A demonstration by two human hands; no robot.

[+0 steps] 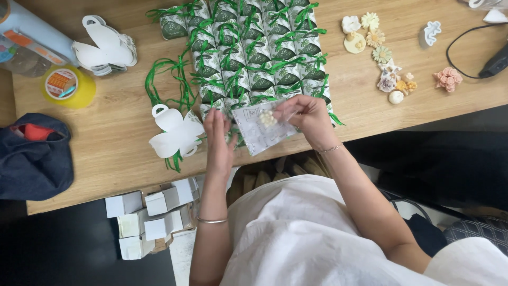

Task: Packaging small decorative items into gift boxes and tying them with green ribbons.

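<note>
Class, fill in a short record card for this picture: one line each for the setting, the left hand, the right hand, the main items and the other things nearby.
Setting: wooden table, seen from above
Left hand: open, beside the clear bag
Right hand: pinching the clear bag, which holds a small cream flower
Main items: rows of green-ribboned gift boxes
Nearby: flat unfolded white box, yellow tape roll, small moulded flowers, white boxes on floor
</note>
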